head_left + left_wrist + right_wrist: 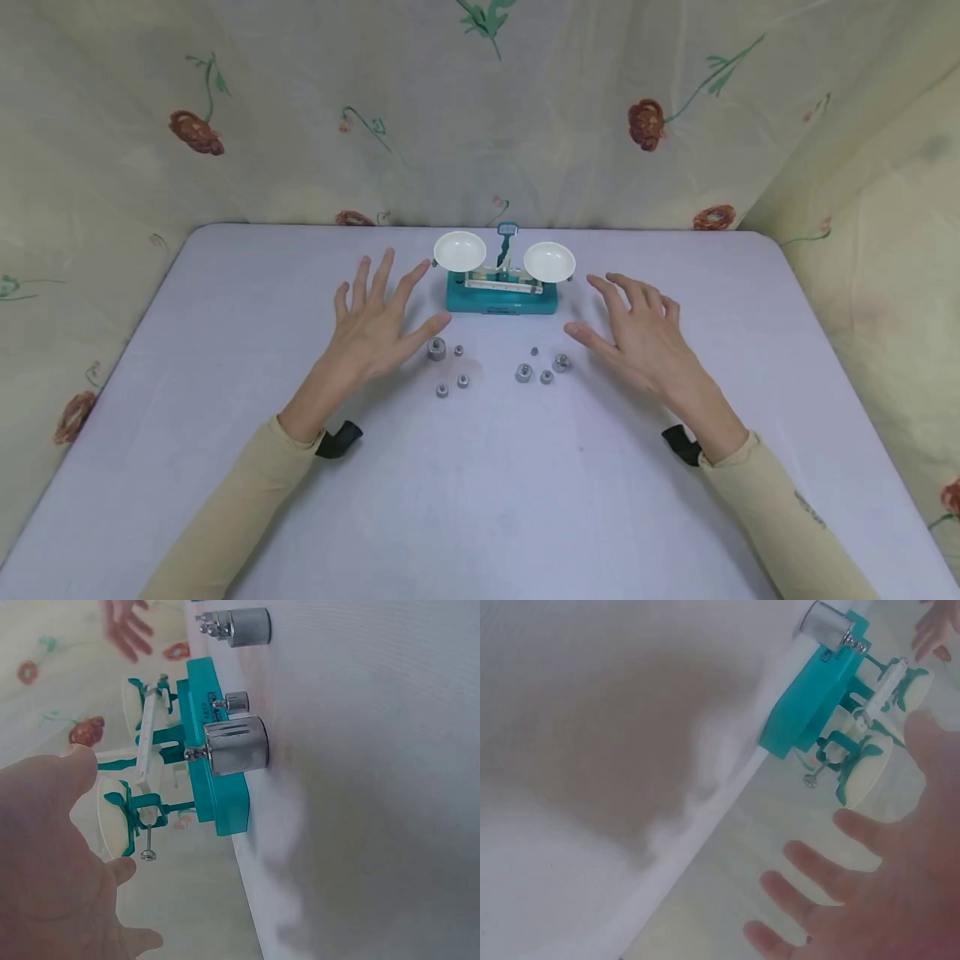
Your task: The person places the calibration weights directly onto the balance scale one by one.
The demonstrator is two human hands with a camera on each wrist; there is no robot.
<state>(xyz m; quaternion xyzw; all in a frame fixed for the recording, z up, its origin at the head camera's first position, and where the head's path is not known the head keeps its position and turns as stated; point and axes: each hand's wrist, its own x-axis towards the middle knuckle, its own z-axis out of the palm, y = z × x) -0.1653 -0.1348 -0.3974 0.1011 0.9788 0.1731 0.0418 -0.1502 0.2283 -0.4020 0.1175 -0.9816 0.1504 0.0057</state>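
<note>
A teal balance scale (502,302) with two white pans stands near the table's far edge, its left pan (460,252) slightly higher than the right pan (550,262). In front of it several small metal weights stand in two groups. My left hand (371,337) hovers with fingers spread, its thumb near the largest weight (437,349) of the left group. On the other side my right hand (637,337) is held over the table, fingers extended, beside the right group's outer weight (561,362). Neither hand holds anything. In the left wrist view the weights (238,746) show knobbed tops.
A pale cloth covers the table (495,500). Behind it and along both sides hangs a flowered curtain (450,125). Black straps (339,440) stick out at both wrists below the sleeves.
</note>
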